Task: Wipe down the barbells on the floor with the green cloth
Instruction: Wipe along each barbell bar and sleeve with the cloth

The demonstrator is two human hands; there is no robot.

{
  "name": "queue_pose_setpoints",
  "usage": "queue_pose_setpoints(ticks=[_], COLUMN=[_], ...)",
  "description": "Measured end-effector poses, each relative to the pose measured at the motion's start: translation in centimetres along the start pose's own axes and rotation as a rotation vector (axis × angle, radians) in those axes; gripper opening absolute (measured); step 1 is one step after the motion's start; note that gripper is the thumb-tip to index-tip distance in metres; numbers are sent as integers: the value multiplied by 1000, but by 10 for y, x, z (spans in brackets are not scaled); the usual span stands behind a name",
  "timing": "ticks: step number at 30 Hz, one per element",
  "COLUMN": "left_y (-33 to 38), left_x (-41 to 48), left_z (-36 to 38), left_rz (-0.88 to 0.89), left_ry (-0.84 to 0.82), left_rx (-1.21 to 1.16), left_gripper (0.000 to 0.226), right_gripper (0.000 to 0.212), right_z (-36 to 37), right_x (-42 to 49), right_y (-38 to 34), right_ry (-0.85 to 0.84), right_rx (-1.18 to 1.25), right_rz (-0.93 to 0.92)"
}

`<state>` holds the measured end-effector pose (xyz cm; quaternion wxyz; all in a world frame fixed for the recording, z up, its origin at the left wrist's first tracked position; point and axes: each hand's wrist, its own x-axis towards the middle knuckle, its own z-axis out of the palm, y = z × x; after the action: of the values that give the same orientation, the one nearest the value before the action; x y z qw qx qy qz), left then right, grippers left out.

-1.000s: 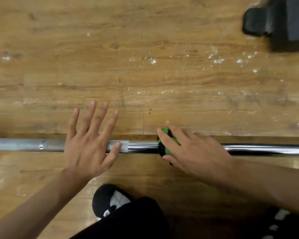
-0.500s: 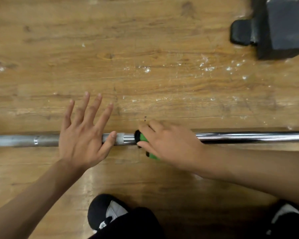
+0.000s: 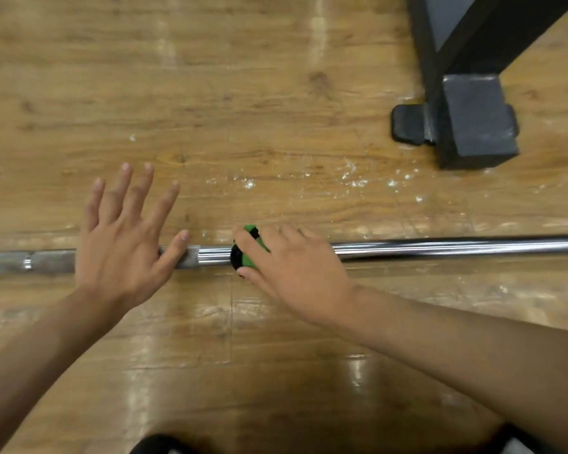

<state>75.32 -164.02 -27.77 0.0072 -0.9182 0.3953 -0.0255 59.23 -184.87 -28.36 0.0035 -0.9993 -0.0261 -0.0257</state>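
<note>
"Lying where was the barbell (image 3: 440, 248)?"

"Flat on the wooden floor (image 3: 276, 93), running left to right across the whole view. Its right stretch was shiny and its left stretch a dull grey."

"And the green cloth (image 3: 252, 244)?"

"Wrapped round the bar near the middle, under the right hand (image 3: 295, 273). The fingers curled over it and the thumb came in from the near side, gripping the cloth against the steel. Only the cloth's left edge showed."

"The left hand (image 3: 122, 247)?"

"Spread wide, fingers straight and apart, palm down over the dull part. Its thumb lay on the bar near the cloth, apart from it. I couldn't tell whether the palm pressed down."

"And the room?"

"The planks were worn and glossy, with white specks (image 3: 351, 182) scattered beyond the bar. The foot of a black metal frame (image 3: 473, 126) stood far right, well apart from the bar."
</note>
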Motion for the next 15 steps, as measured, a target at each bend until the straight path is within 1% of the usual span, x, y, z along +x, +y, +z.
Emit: queue_pose_setpoints(ticks=[2, 3, 5, 7, 9, 11, 13, 14, 15], left_y=[3, 6, 8, 8, 4, 0, -3, -3, -2], left_x=[3, 5, 8, 17, 27, 36, 42, 43, 45], left_z=[2, 3, 5, 5, 5, 6, 6, 7, 7], left_rz=[-97, -116, -115, -121, -106, -93, -81, -67, -46], left_ry=[14, 36, 86, 92, 70, 60, 83, 95, 103], left_rx=[-30, -39, -42, -55, -55, -58, -71, -76, -76], left_gripper=[72, 72, 71, 71, 69, 68, 68, 67, 67], right_gripper=[53, 54, 55, 57, 55, 47, 39, 36, 35], right_z=[-8, -9, -13, -14, -7, 3, 9, 7, 6], right_x=[-21, -39, -77, -96, -78, -36, 12, 29, 37], right_y=[47, 76, 132, 150, 122, 66, 12, -1, 1], right_ry=[-54, -33, 29, 72, 162, 247, 287, 294, 300], right_rx=[48, 42, -51, -79, -29, 64, 179, 219, 220], right_rz=[-17, 4, 46, 156, 332, 416, 416, 408, 375])
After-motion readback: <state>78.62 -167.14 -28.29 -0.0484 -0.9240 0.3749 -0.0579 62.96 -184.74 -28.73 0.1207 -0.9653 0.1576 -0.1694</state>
